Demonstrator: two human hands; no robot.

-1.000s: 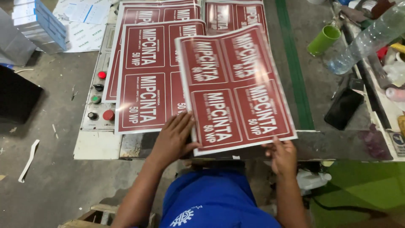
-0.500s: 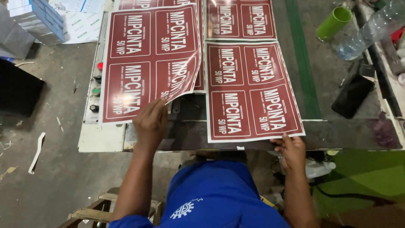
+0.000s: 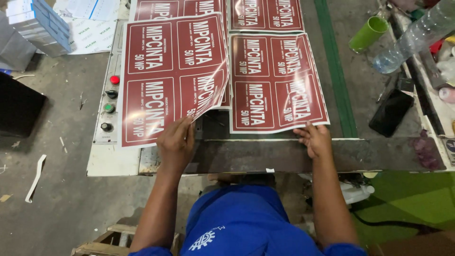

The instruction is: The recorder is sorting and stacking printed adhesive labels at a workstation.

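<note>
Left hand [image 3: 176, 142] fingers pinch the lifted red sheet [image 3: 173, 76]; right hand [image 3: 314, 138] fingers press the flat sheet [image 3: 275, 83].

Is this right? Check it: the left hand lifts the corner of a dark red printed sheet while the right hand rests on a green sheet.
Not quite. The head view shows the right hand on another dark red printed sheet, not a green one. The left hand does lift the corner of a dark red printed sheet.

Glossy, perhaps laminated red printed sheets [image 3: 277, 80], worn matt metal table [image 3: 284, 155], clear plastic bottle [image 3: 412, 35]
</note>
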